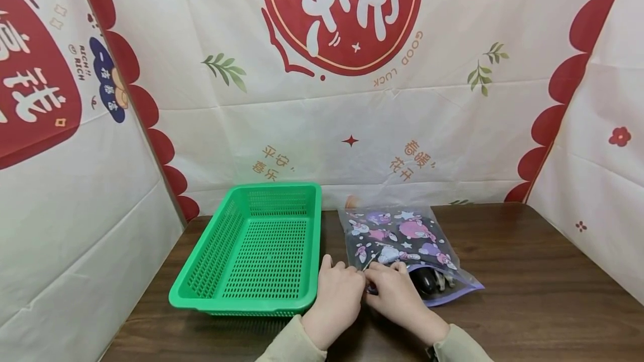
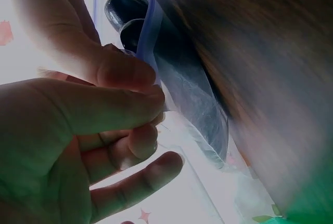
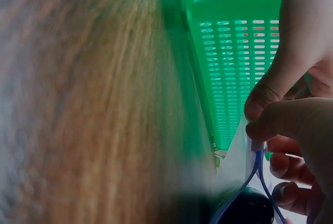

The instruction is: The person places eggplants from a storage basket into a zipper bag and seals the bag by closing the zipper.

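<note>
A clear zip bag (image 1: pixel 415 230) with pink and purple cartoon prints lies on the table, its purple-edged mouth gaping toward me on the right. Inside show a glossy black rounded object (image 1: pixel 425 280) and a greyish metallic-looking one (image 1: pixel 443 280). At the left end of the mouth, my left hand (image 1: pixel 338 294) pinches the bag's edge between thumb and finger. Right beside it, touching, my right hand (image 1: pixel 397 296) pinches the same edge. In the right wrist view the two purple zip strips (image 3: pixel 258 164) meet just below the fingertips and spread apart farther along.
A green plastic basket (image 1: pixel 316 250) with slotted walls stands on the table just left of the hands. The brown wooden table (image 1: pixel 528 295) extends to the right of the bag. Printed white cloth (image 1: pixel 302 122) hangs behind and at both sides.
</note>
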Action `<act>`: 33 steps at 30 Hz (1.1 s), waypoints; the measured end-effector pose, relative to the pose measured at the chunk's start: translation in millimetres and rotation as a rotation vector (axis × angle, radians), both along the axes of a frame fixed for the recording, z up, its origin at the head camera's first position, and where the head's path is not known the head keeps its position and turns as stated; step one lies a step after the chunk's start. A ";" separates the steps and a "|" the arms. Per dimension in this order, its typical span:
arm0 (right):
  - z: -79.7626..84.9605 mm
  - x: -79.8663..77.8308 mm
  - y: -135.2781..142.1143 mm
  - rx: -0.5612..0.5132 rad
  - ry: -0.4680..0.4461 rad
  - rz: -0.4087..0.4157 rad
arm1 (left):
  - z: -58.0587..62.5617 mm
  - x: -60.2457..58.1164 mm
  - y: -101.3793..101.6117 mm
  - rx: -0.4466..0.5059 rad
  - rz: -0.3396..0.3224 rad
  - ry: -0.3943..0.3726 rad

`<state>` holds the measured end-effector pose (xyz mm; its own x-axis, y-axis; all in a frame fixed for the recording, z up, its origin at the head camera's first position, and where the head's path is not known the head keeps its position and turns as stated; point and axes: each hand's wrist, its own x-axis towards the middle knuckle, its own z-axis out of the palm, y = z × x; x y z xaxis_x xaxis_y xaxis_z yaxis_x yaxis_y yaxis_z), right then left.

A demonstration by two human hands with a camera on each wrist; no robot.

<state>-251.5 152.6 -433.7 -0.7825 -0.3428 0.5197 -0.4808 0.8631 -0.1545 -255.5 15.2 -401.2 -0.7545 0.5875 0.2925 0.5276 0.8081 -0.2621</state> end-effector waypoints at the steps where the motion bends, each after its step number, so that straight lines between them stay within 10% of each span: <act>1: -0.2 -0.1 0.0 0.014 0.005 -0.007 | -0.1 -0.2 0.1 -0.002 0.001 -0.003; 33: 4.8 -0.3 1.8 0.014 -0.084 -0.026 | -0.5 -0.7 -2.1 0.015 -0.054 0.022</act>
